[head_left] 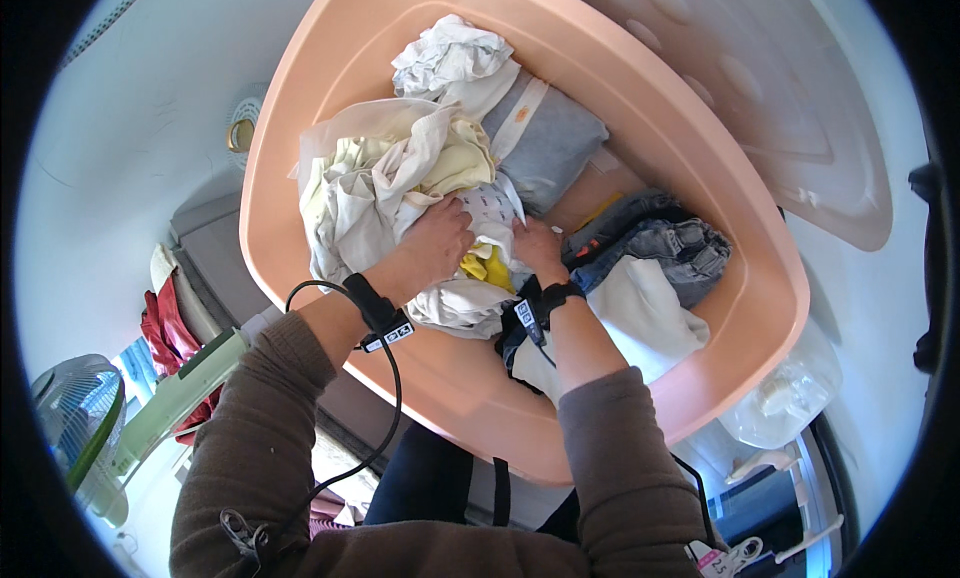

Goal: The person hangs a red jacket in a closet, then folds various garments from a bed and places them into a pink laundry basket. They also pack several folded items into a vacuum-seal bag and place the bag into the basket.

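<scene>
Pressing down on a white printed garment (487, 210) in the middle of the pink plastic tub (690, 398), the left hand (432, 246) is gripping its cloth, and the right hand (537, 248) is pinching its edge beside folded jeans (660, 246) and a grey garment (550, 138).

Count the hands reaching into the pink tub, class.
2. The left hand presses on the cream clothes pile; the right hand rests beside it, near the jeans, inside the pink tub.
</scene>
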{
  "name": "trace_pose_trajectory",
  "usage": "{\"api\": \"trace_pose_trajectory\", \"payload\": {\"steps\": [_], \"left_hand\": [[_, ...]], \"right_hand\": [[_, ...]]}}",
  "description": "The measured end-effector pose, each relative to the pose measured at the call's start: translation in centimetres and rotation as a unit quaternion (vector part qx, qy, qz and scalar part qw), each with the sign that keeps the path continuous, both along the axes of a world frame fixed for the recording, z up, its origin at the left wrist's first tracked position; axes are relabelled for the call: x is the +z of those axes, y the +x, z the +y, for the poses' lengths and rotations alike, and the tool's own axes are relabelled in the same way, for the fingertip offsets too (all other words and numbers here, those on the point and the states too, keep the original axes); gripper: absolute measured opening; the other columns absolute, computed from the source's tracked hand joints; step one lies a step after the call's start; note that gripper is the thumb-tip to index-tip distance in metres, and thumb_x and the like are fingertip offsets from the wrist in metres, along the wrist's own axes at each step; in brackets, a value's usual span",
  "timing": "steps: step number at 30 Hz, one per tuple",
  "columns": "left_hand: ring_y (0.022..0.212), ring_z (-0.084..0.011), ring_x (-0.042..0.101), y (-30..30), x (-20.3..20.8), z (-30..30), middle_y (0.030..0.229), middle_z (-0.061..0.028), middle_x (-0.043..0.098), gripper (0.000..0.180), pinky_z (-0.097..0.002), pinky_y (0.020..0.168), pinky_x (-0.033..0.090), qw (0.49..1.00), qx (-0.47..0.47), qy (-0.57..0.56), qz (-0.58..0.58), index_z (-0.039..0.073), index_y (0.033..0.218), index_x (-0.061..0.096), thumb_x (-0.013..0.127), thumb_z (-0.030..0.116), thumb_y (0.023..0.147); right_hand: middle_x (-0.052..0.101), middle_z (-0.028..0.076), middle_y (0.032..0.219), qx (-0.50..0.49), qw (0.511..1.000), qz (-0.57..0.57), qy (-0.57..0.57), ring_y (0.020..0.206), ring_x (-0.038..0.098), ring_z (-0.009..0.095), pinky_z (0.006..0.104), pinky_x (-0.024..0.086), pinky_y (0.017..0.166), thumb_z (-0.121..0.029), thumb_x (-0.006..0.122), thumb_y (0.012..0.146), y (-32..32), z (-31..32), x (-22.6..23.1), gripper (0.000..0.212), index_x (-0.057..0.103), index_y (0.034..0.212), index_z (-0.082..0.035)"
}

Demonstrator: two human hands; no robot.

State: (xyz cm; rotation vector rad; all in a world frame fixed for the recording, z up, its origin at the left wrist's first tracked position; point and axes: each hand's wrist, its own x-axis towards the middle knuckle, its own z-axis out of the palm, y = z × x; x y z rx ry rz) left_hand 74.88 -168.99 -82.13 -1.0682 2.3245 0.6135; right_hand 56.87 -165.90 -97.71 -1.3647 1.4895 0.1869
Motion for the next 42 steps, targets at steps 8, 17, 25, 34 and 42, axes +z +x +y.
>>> {"api": "trace_pose_trajectory", "payload": {"steps": [8, 17, 25, 34, 42], "left_hand": [[0.121, -0.0379, 0.051, 0.1, 1.5, 2.9, 0.127, -0.0265, 0.059, 0.035, -0.0426, 0.112, 0.031, 0.994, 0.075, -0.074, 0.020, 0.005, 0.088, 0.072, 0.064, 0.038, 0.079], [0.115, -0.0309, 0.052, 1.3, 4.1, 3.3, 0.113, -0.0164, 0.063, 0.031, -0.0417, 0.105, 0.035, 0.993, 0.079, -0.067, 0.055, 0.010, 0.089, 0.071, 0.067, 0.039, 0.078], [0.100, -0.0273, 0.056, 2.5, 3.1, 2.9, 0.088, -0.0096, 0.063, 0.026, -0.0379, 0.096, 0.042, 0.986, 0.084, -0.088, 0.115, 0.009, 0.078, 0.066, 0.070, 0.033, 0.072], [0.098, -0.0289, 0.056, 2.9, -1.3, 2.8, 0.080, -0.0080, 0.064, 0.026, -0.0379, 0.099, 0.041, 0.981, 0.066, -0.142, 0.110, 0.008, 0.074, 0.069, 0.068, 0.033, 0.066], [0.123, -0.0289, 0.051, 1.5, -10.1, 5.3, 0.117, -0.0084, 0.064, 0.021, -0.0386, 0.104, 0.042, 0.969, 0.126, -0.166, 0.136, 0.009, 0.088, 0.071, 0.066, 0.020, 0.071]], "right_hand": [[0.068, 0.024, 0.089, -0.059, 0.986, -0.097, -0.119, 0.082, 0.066, 0.044, 0.0520, 0.052, 0.076, -0.027, 0.055, 0.094, 0.8, 2.3, 8.4, 0.031, 0.068, 0.086, 0.000], [0.065, 0.026, 0.083, -0.097, 0.977, -0.185, -0.053, 0.082, 0.064, 0.044, 0.0526, 0.049, 0.074, -0.026, 0.055, 0.096, -0.8, 2.2, 13.9, 0.033, 0.065, 0.081, 0.002], [0.060, 0.024, 0.073, -0.188, 0.965, -0.180, -0.040, 0.067, 0.059, 0.040, 0.0439, 0.046, 0.062, -0.022, 0.062, 0.094, -4.8, 1.7, 18.9, 0.029, 0.062, 0.081, 0.004], [0.056, 0.003, 0.062, -0.328, 0.912, -0.211, 0.127, 0.060, 0.049, 0.006, 0.0279, 0.042, 0.054, -0.019, 0.062, 0.097, -7.4, 1.4, 27.4, 0.026, 0.067, 0.090, 0.006], [0.067, 0.000, 0.083, -0.294, 0.932, -0.209, 0.039, 0.073, 0.055, 0.004, 0.0217, 0.045, 0.065, -0.018, 0.061, 0.100, -13.3, 0.6, 35.0, 0.027, 0.069, 0.107, 0.007]]}}
